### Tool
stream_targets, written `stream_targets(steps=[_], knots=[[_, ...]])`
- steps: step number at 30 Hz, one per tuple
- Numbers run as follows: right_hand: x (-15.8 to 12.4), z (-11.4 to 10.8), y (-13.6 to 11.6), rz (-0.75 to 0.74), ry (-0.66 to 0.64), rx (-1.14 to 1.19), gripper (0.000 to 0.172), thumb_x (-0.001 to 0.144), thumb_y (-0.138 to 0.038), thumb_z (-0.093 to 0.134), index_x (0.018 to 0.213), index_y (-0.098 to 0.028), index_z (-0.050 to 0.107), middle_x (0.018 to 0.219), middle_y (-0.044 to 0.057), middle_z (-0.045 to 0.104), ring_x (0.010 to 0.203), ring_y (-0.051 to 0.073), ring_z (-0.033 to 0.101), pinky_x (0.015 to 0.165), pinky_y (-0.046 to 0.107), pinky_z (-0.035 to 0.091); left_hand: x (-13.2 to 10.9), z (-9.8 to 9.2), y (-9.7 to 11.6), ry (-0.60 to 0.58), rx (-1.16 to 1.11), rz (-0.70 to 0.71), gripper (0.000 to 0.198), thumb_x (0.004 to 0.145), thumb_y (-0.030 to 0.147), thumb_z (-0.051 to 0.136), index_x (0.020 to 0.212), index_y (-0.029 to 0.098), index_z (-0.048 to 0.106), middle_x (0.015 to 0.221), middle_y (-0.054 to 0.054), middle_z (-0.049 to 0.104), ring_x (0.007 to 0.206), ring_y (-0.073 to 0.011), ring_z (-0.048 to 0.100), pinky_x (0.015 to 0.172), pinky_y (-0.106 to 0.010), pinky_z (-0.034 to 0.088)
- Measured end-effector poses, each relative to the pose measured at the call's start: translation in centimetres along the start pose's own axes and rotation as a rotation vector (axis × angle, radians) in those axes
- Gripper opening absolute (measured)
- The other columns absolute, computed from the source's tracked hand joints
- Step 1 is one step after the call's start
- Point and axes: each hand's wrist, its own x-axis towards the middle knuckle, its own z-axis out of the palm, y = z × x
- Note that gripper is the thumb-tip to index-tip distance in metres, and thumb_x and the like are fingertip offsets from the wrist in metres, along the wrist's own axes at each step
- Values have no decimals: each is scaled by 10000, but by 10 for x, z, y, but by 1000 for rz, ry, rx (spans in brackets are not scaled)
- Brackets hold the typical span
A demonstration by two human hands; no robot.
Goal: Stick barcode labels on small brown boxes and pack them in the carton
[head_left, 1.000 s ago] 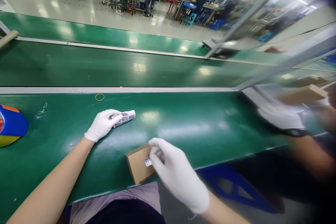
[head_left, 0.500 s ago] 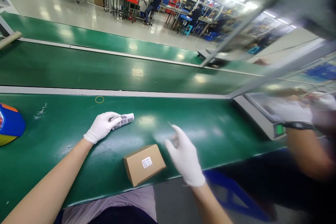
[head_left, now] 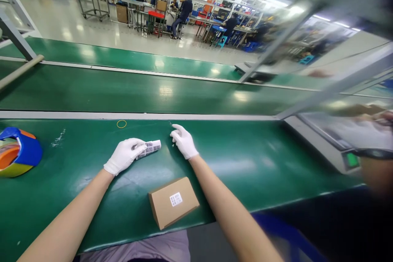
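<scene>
My left hand (head_left: pixel 125 156), in a white glove, is closed around a roll of printed labels (head_left: pixel 149 149) just above the green table. My right hand (head_left: pixel 183 141), also gloved, is to the right of the roll, apart from it. Its index finger points forward and its other fingers curl in; something thin and faint shows at the fingertip, too small to make out. A brown cardboard box (head_left: pixel 174 202) with a white printed label on its top lies near the table's front edge, between my forearms.
A blue, orange and yellow tape roll or holder (head_left: pixel 26 153) stands at the left. A flat device (head_left: pixel 325 141) with a green display is at the right, beside another person's blurred gloved hand. Behind a white rail (head_left: pixel 92 115) runs a green belt.
My right hand has moved forward and left, from beside the box to near the label roll. My left hand still holds the roll. The view has shifted slightly.
</scene>
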Motion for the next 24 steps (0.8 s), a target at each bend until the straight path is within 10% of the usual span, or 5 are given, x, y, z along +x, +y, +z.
stream_targets(steps=[24], knots=[[-15,-8,-8,-36,-66,21,531,848,-402,577,1300,-125,600,854,33,647,655,158,562,563,279,462,1,3,3,-17,48,26,298,965,446,573,1051,248,778,1095,-45,787,1006,-257,712,909,-366,543]])
